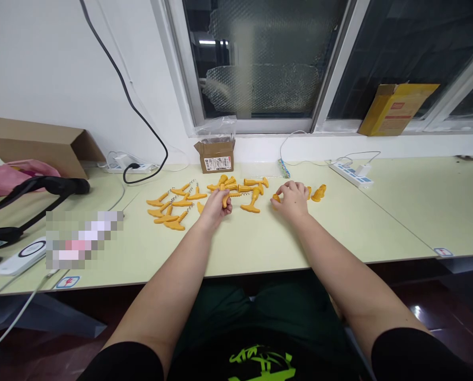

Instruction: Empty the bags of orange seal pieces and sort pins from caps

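Observation:
My left hand (215, 210) is closed around the yellow T-handle of a corkscrew (225, 199), whose metal spiral points to the right. To its right, my right hand (294, 200) pinches a small yellow plastic sleeve (276, 198) at the table top; the fingers hide part of it. Several yellow corkscrews with bare spirals (175, 225) lie in a group left of my left hand. Behind and between the hands is a pile of yellow sleeves (230, 181). One corkscrew with its spiral covered (252, 203) lies between the hands. Loose sleeves (319, 192) stand beyond my right hand.
A small open cardboard box (216, 156) stands by the wall behind the pile. Power strips (351, 173) lie at the back right and back left. On the left are a black padded frame (57, 186), a white charging pad (19, 258) and a larger carton (33, 140).

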`<state>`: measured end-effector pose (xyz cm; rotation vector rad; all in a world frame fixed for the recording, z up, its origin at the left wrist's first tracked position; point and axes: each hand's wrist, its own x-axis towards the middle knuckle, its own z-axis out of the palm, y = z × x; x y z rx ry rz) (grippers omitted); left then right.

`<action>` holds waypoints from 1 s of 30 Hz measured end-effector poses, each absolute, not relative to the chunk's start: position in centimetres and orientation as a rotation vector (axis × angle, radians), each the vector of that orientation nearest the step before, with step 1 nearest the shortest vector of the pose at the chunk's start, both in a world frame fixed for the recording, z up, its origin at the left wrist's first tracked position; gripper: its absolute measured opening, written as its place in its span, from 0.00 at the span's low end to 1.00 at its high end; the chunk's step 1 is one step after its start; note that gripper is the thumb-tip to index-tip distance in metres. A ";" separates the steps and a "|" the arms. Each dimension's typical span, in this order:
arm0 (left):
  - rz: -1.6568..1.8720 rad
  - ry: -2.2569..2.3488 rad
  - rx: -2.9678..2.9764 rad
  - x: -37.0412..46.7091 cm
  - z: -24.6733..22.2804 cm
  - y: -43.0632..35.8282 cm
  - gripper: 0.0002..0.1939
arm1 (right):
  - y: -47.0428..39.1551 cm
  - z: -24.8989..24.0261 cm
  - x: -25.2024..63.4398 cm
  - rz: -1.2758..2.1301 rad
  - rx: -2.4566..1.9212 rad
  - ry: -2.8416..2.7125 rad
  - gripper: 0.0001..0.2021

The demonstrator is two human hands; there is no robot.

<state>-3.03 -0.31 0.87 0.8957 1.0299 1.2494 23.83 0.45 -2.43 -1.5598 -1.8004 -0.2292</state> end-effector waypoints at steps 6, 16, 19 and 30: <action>1.248 1.059 0.979 -3.3 0.8 -0.4 0.17 | 1.2 -3.0 25.5 -0.238 -1.710 -1.673 0.09; 1.547 1.497 1.171 -5.2 0.9 0.4 0.11 | 0.3 -1.9 24.1 -0.320 -1.560 -1.692 0.10; 1.337 1.866 1.463 -6.4 0.8 0.6 0.09 | -0.5 -1.9 22.1 -0.181 -1.248 -2.032 0.06; 0.978 1.801 1.775 -6.0 -0.5 0.6 0.12 | -0.5 -3.5 20.1 0.100 -0.923 -2.374 0.08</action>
